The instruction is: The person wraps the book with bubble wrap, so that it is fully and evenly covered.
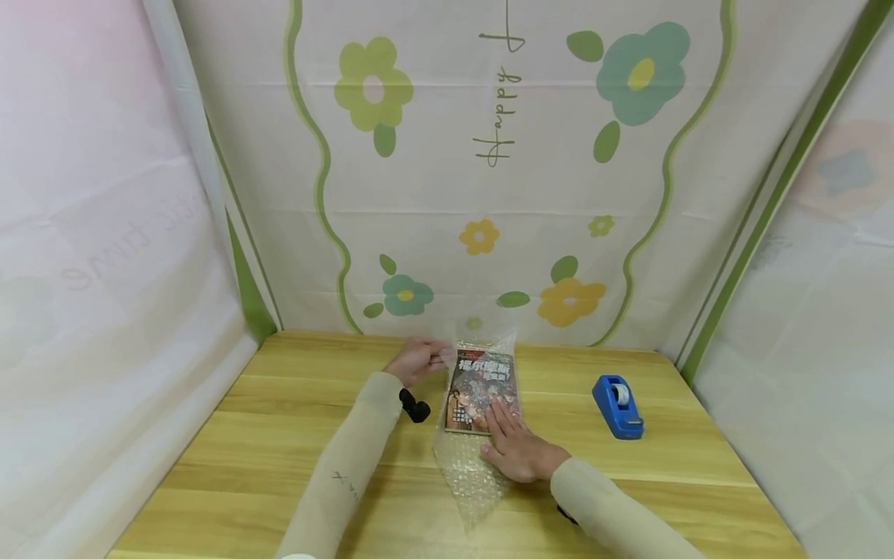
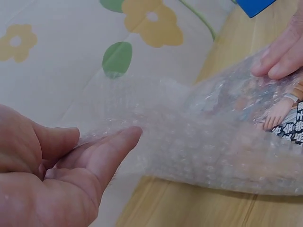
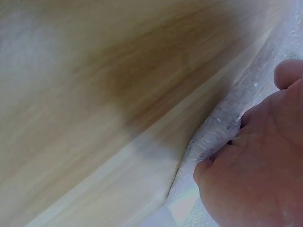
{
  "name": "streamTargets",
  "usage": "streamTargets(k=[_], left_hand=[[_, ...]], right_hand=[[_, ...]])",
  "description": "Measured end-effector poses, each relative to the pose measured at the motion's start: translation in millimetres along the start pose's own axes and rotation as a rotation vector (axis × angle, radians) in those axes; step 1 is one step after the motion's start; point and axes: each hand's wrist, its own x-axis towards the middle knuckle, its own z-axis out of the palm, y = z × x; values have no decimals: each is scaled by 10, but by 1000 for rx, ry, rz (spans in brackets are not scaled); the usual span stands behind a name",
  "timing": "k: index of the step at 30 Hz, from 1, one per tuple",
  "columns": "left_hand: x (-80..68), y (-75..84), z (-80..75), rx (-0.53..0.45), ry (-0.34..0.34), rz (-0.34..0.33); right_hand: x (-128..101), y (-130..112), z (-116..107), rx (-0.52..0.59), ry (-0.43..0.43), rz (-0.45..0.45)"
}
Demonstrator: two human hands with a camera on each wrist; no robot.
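Observation:
A book (image 1: 482, 380) with a colourful illustrated cover lies on the table, wrapped in clear bubble wrap (image 1: 475, 473) that extends past its near and far ends. My left hand (image 1: 419, 360) is at the book's far left corner. In the left wrist view, that left hand (image 2: 61, 165) pinches an edge of the bubble wrap (image 2: 189, 151) between thumb and fingers. With fingers laid out straight, my right hand (image 1: 520, 450) presses on the wrapped book's lower right part. The right wrist view shows the right hand (image 3: 255, 156) against the bubble wrap's side; some fingertips are hidden there.
A blue tape dispenser (image 1: 618, 407) with a roll of tape stands on the wooden table (image 1: 279, 450), right of the book. White flowered cloth (image 1: 447, 178) rises behind the table's far edge, with more cloth at both sides.

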Motion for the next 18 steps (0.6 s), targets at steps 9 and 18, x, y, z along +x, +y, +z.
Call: streamTargets(k=[9,18], left_hand=[[116,-138,167,18,-35,10],[190,-248,294,73,-4,-25]], right_hand=[[28,15,22,4,-7,6],[29,17,14,11,0,3]])
